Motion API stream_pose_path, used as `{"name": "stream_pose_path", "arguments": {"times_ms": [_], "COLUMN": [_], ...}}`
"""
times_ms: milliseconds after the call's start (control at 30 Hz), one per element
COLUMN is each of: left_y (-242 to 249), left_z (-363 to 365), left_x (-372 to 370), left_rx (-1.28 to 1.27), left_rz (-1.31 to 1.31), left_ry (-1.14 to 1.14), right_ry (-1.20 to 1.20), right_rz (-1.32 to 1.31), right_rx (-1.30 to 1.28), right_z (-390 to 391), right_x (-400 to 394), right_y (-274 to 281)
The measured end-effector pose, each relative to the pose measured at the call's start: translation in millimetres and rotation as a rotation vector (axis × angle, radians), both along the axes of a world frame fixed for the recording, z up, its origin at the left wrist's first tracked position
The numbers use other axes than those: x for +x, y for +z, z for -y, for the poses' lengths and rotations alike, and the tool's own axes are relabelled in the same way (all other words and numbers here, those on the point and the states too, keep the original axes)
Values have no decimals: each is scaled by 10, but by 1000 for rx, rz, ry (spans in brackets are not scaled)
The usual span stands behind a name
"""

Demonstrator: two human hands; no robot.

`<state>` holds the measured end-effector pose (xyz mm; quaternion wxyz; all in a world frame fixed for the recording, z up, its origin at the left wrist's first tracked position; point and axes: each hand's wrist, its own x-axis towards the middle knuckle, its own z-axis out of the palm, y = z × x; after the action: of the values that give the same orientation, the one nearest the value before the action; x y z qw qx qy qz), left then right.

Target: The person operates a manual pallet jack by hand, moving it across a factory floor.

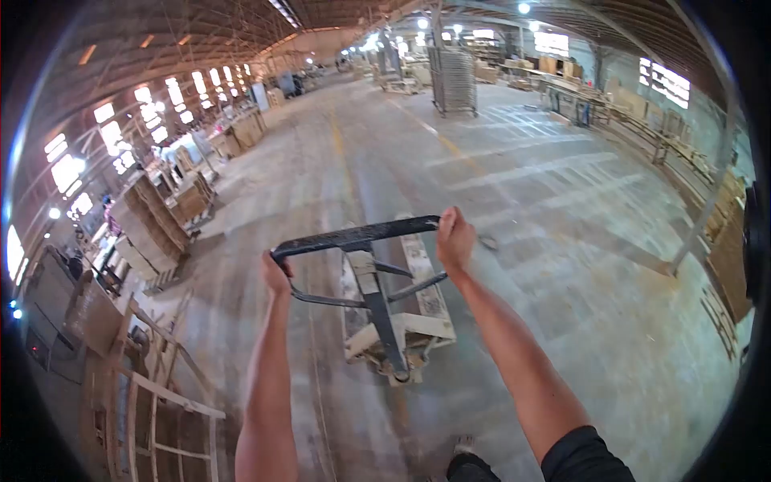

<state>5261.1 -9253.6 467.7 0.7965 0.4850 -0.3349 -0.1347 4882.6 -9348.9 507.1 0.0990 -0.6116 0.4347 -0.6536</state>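
Observation:
A pallet jack (422,325) stands in front of me on the concrete floor, its dusty pale forks stretching away ahead. Its black loop handle (353,235) is raised towards me, with the top bar tilted slightly up at the right. My left hand (278,273) is closed round the handle's left corner. At the right end of the bar, my right hand (455,241) is wrapped in a fist. Both arms reach forward, and the forks seem to carry no load, though the handle hides part of them.
Stacked boards (152,221) and wooden frames (173,406) line the left side. A tall rack (454,80) stands further ahead. Long workbenches (618,112) and a slanting post (707,205) are on the right. Yellow lines (337,145) mark the floor. A person (110,215) is far left.

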Motion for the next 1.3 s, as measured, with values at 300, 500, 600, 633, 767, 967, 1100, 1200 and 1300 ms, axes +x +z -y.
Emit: {"name": "stream_pose_path", "arguments": {"times_ms": [300, 500, 600, 633, 767, 967, 1100, 1200, 1300], "left_y": [147, 122, 153, 127, -526, 383, 1267, 1343, 1495], "left_z": [2651, 4525, 5353, 5697, 7544, 9012, 9777, 10656, 11553], "left_x": [787, 1537, 1703, 1846, 2890, 2983, 3158, 3440, 3780], "left_rx": [22, -8, 51, 55, 212, 293, 173, 263, 501], "left_rz": [-81, -115, -92, -56, 437, 164, 584, 686, 688], "left_ry": [35, -11, 110, 101, 376, 96, 333, 359, 400], "right_ry": [-4, 0, -19, -43, 65, 497, 239, 414, 297], "right_rz": [56, 1, -1, 23, -2, 104, -226, -11, -413], "right_rx": [-69, -68, -134, -149, -65, 292, 27, -66, 273], "right_z": [2905, 4849, 5756, 6036, 7461, 9980, 10987, 11834, 12719], "right_x": [973, 1668, 2023, 2119, 2476, 2902, 3505, 4352, 4818], "right_y": [-4, 36, -13, -25, -25, 11, 444, 605, 759]}}
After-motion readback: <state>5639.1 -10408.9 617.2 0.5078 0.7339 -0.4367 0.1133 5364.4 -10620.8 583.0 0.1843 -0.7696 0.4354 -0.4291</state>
